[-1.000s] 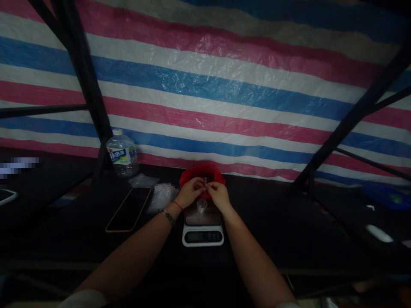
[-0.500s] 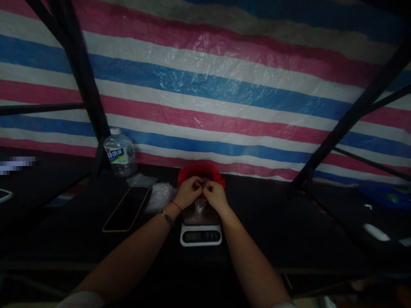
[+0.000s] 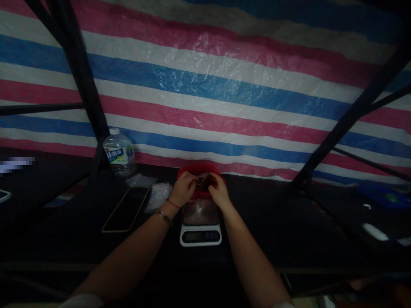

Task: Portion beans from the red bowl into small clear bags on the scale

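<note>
Both of my hands are at a red container (image 3: 199,164) with small dark contents I cannot identify. At its left side, my left hand (image 3: 184,189) has its thumb and fingers pinched, but what they grip is too dark to make out. My right hand (image 3: 220,191) reaches in from the right, fingers curled among the dark contents; anything held there is hidden. In front of the container stands a white kitchen scale (image 3: 201,240) with a metal plate, between my forearms. A small clear plastic piece (image 3: 200,207) lies on the plate.
Left of the scale lie a smartphone (image 3: 126,209) and clear plastic bags (image 3: 158,196). Behind them a clear plastic bottle (image 3: 120,155) stands by a dark metal post (image 3: 86,81). A striped plastic sheet (image 3: 212,111) hangs behind the black table. Far right are a blue tray (image 3: 382,196) and a white object (image 3: 375,232).
My hands were close together above the front of the container. They have moved apart, and the right fingers now reach into it. The dark contents show more between them.
</note>
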### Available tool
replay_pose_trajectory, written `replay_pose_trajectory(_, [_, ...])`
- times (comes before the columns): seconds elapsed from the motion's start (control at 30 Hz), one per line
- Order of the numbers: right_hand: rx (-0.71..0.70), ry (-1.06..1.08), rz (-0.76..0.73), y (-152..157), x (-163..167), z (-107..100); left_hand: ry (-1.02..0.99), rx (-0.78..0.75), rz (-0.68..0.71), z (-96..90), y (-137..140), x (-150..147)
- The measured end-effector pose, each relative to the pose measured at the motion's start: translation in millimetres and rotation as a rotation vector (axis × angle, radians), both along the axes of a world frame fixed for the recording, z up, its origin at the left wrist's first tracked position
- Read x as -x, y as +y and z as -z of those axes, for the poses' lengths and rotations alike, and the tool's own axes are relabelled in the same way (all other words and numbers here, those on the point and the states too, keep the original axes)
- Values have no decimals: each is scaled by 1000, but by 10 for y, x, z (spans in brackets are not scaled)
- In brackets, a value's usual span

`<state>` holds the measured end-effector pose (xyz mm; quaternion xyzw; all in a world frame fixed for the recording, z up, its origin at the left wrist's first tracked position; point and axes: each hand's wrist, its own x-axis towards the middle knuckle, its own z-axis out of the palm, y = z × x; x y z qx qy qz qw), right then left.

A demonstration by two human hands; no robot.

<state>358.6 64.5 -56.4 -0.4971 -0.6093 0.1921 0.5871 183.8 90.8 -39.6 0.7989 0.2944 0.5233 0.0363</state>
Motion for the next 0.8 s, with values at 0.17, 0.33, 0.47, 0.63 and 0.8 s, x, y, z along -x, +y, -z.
replay_pose_trajectory(0.17, [106,117,-176,41,-49,45,-13,-31,72,2,7,20])
replay_pose_trajectory(0.33, [272,341,-316,-33,-46,-59,-81,43,41,-9,11,26])
replay_pose_trajectory(0.47, [320,560,-313,-101,-38,-138,-24,67,7,-31,-14,50])
replay_pose_trajectory(0.63, [354,588,-313,-129,-38,-140,-10,73,45,-11,23,62])
replay_pose_trajectory(0.8, [392,598,-329,-111,-57,-100,-49,166,123,41,81,47])
